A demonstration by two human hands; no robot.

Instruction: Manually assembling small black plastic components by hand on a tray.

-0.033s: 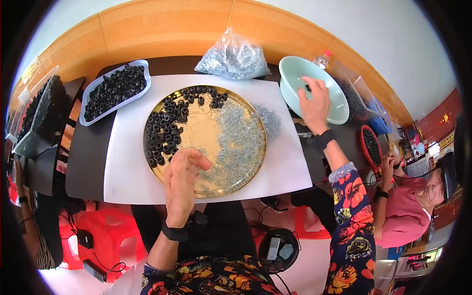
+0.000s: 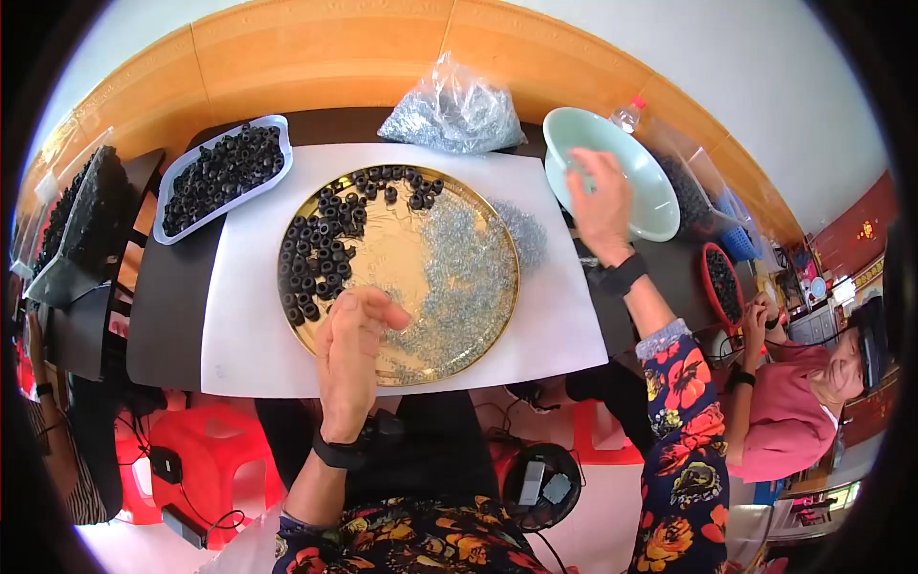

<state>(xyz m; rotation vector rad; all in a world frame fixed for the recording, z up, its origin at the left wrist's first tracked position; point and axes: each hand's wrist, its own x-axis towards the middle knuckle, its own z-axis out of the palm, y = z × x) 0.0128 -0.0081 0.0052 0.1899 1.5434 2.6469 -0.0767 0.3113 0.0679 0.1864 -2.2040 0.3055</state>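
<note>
A round golden tray (image 2: 387,253) carries black ring-like parts (image 2: 316,253) along its left and far side. Fine silvery metal pieces (image 2: 459,287) are heaped over its right half and spill past the rim. Over the tray's near left edge is my left hand (image 2: 350,354), fingers curled inward; whatever they pinch, if anything, is hidden. My right hand (image 2: 604,210) hovers at the left side of a pale green bowl (image 2: 658,196), fingers apart and nothing visible in them.
The tray rests on a white sheet (image 2: 244,354). Beyond it stand a light-blue tub (image 2: 284,158) of black parts and a plastic bag (image 2: 454,115) of silvery pieces. A red basket (image 2: 710,287) is at right; another person (image 2: 784,411) sits beyond.
My right hand has shifted slightly left across the bowl. A small black part visible by its fingers before is out of sight now. My left hand has hardly moved.
</note>
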